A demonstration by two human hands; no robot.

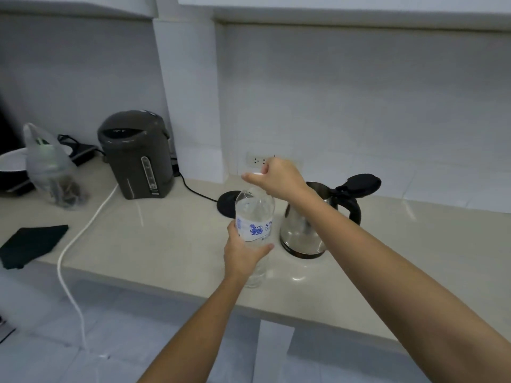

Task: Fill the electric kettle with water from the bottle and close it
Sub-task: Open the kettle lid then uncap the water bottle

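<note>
Over beige counter (166, 244), left hand (243, 255) grips bottle (255, 217) labelled "SIN…"; right hand (276, 175) pinches white cap (256, 174).

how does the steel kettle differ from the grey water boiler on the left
The steel kettle is shiny metal with a black handle; the grey water boiler is matte and taller. The kettle's lid is flipped open, the boiler's top is shut. The kettle sits off its black base, beside the bottle; the boiler stands apart. Both stand upright on the counter.
</note>
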